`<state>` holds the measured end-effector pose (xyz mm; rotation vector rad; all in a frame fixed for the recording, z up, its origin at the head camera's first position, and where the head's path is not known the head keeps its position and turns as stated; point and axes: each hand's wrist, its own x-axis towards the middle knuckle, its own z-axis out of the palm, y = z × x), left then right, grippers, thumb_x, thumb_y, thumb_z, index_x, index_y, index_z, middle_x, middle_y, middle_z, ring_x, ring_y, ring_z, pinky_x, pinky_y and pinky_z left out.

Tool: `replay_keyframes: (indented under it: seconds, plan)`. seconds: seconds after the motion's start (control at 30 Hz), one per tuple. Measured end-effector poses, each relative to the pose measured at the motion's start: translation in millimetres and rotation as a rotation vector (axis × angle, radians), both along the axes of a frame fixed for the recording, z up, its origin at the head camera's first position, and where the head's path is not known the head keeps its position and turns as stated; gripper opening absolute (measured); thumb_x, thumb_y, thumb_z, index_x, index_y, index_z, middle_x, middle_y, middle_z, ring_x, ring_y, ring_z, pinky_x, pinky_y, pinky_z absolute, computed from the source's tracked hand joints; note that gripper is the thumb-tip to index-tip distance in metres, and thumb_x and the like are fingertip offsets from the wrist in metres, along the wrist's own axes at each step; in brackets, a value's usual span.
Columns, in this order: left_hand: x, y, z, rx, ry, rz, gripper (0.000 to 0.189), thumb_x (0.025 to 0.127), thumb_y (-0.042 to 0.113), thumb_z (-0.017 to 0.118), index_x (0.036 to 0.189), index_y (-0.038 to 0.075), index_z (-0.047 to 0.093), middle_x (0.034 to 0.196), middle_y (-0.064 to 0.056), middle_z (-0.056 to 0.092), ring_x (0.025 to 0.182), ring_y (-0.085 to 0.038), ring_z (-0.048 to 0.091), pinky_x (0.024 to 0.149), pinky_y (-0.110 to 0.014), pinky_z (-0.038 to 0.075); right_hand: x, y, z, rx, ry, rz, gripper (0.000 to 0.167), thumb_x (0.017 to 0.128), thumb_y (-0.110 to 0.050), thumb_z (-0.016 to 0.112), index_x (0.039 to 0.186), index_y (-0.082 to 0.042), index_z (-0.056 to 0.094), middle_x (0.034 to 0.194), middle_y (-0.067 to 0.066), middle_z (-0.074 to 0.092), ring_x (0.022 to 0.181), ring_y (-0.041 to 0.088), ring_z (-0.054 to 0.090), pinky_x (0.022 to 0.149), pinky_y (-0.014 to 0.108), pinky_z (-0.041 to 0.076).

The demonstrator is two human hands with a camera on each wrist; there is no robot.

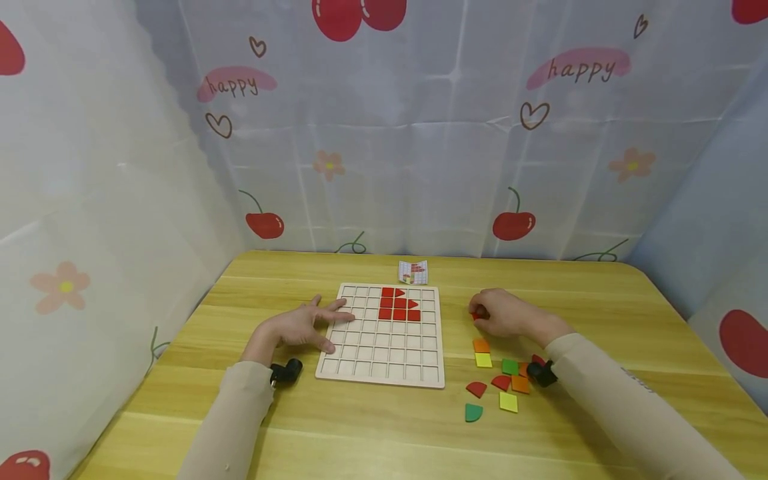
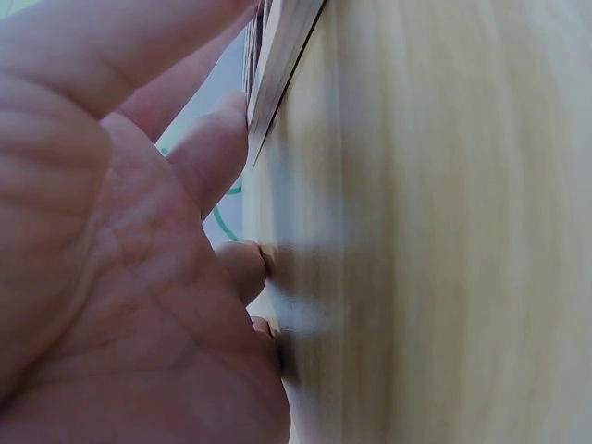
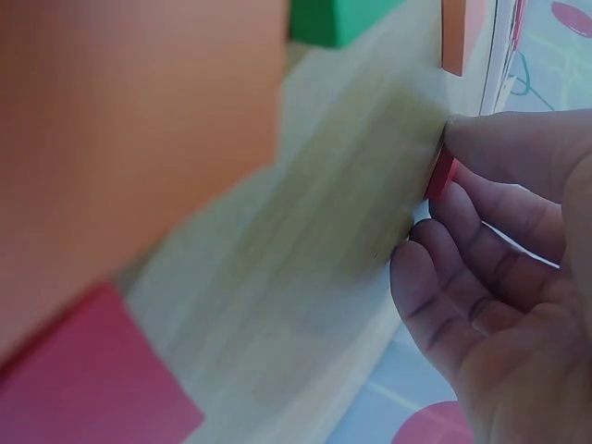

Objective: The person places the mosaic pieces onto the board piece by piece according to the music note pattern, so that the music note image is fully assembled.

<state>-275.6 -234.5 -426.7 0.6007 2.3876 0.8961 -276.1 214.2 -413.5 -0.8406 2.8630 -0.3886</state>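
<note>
A pale wooden grid board [image 1: 441, 347] lies on the table, with several red squares [image 1: 399, 315] and two red triangles [image 1: 413, 305] set in its upper cells. Spread fingers of my left hand [image 1: 303, 325] rest at the board's left edge; in the left wrist view the palm [image 2: 157, 305] shows, with some fingertips down on the tabletop. To the right of the board, my right hand [image 1: 504, 313] pinches a small red piece [image 3: 442, 174] between thumb and fingers, low at the table surface. The fingers cover most of that piece, and its shape is hidden.
Right of the board lie loose pieces: an orange square [image 1: 481, 345], yellow squares [image 1: 508, 402], a green square [image 1: 510, 367], a green quarter circle [image 1: 473, 413] and red quarter circles [image 1: 477, 389]. A small printed pattern card [image 1: 413, 272] sits behind the board, before a patterned curtain [image 1: 420, 187].
</note>
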Motion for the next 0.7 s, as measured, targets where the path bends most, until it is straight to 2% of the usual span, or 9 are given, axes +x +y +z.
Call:
replay_keyframes:
  seconds: [0.27, 0.5, 0.7]
  plan:
    - [-0.2, -0.3, 0.1, -0.003, 0.003, -0.013, 0.070, 0.084, 0.025, 0.084, 0.148, 0.036, 0.057, 0.175, 0.006, 0.014, 0.157, -0.043, -0.021, 0.115, -0.080, -0.007, -2.3, 1, -3.5, -0.046, -0.012, -0.034, 0.016, 0.089, -0.012, 0.075, 0.103, -0.006, 0.070, 0.091, 0.002, 0.065, 0.081, 0.017, 0.055, 0.080, 0.036, 0.054]
    - [-1.5, -0.7, -0.2, 0.003, 0.009, -0.011, 0.070, 0.084, 0.024, 0.084, 0.148, 0.036, 0.057, 0.174, 0.006, 0.014, 0.158, -0.043, -0.021, 0.116, -0.080, -0.007, -2.8, -5, 5.1, -0.129, 0.031, -0.050, 0.014, 0.089, -0.011, 0.074, 0.102, -0.006, 0.071, 0.090, 0.001, 0.066, 0.082, 0.017, 0.057, 0.082, 0.037, 0.054]
    - [0.0, -0.4, 2.0, 0.007, 0.008, -0.013, 0.070, 0.084, 0.023, 0.084, 0.148, 0.034, 0.058, 0.175, 0.004, 0.014, 0.157, -0.044, -0.021, 0.115, -0.080, -0.006, -9.6, -16, 8.9, -0.149, 0.031, -0.071, 0.015, 0.091, -0.013, 0.073, 0.105, -0.007, 0.072, 0.093, 0.001, 0.069, 0.086, 0.018, 0.059, 0.087, 0.040, 0.055]
